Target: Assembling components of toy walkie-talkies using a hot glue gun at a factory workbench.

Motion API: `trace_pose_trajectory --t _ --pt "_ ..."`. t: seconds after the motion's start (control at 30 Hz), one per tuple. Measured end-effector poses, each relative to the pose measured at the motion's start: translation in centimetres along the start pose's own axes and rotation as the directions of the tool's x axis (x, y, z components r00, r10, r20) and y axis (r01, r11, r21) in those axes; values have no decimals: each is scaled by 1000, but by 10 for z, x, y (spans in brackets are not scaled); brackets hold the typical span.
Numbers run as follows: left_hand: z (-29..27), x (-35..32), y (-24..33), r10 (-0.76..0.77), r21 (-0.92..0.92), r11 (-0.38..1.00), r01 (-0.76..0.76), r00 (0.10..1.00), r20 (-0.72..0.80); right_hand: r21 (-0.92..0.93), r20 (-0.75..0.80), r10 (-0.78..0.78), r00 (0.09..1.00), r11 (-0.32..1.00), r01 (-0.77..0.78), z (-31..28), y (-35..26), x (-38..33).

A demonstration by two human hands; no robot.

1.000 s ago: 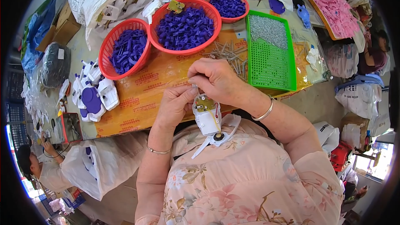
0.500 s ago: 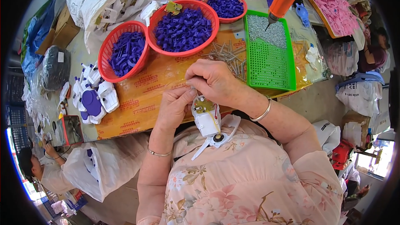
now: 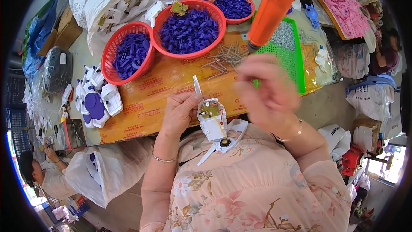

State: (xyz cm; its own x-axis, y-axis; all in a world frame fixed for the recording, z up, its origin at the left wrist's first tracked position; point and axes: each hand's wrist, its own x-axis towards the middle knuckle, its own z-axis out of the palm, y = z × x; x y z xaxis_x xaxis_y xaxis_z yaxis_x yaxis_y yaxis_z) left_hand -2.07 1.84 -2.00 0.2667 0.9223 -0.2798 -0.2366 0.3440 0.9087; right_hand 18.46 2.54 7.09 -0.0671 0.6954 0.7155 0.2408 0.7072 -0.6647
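Note:
My left hand [image 3: 182, 109] is closed in a pinch at the top edge of a white plastic housing [image 3: 211, 128]. A pale narrow strip [image 3: 197, 84] sticks up past the thumb. Inside the housing lies a yellow-green circuit board [image 3: 211, 108] with thin wires. A small round black part [image 3: 224, 142] on a white arm-shaped piece sits at its lower end, against my clothing. My right hand [image 3: 268, 88] is smeared by motion, its fingers indistinct. It is beside the green tray [image 3: 301, 66], below the tip of an orange power screwdriver [image 3: 274, 10].
Red baskets [image 3: 187, 53] of purple parts stand at the back. Loose metallic-looking pins [image 3: 225, 58] lie left of the tray. White and purple housings [image 3: 96, 105] are piled at left, near a large white sack [image 3: 96, 13]. Pink parts [image 3: 343, 8] fill a far-right tray.
My right hand has left the housing and moved right. The orange screwdriver has swung lower and nearer. My left hand stays at the housing, and the pale strip now shows above it.

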Motion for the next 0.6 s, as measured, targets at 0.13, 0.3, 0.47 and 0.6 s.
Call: trace_pose_trajectory --t 0.13,0.3,0.47,0.6 --pt "4 0 4 -35 -15 999 35 999 10 -18 -468 -255 846 960 279 -60 -15 24" --pt "3 -3 3 -41 -53 998 41 999 -8 -116 -493 -47 869 993 -13 -110 36 62" --pt "0 -3 -1 -49 -33 998 49 999 -2 371 -58 331 942 883 -288 -102 67 63" --pt "3 -2 0 -64 -15 998 64 998 -5 244 -34 348 937 912 -330 -90 85 65"
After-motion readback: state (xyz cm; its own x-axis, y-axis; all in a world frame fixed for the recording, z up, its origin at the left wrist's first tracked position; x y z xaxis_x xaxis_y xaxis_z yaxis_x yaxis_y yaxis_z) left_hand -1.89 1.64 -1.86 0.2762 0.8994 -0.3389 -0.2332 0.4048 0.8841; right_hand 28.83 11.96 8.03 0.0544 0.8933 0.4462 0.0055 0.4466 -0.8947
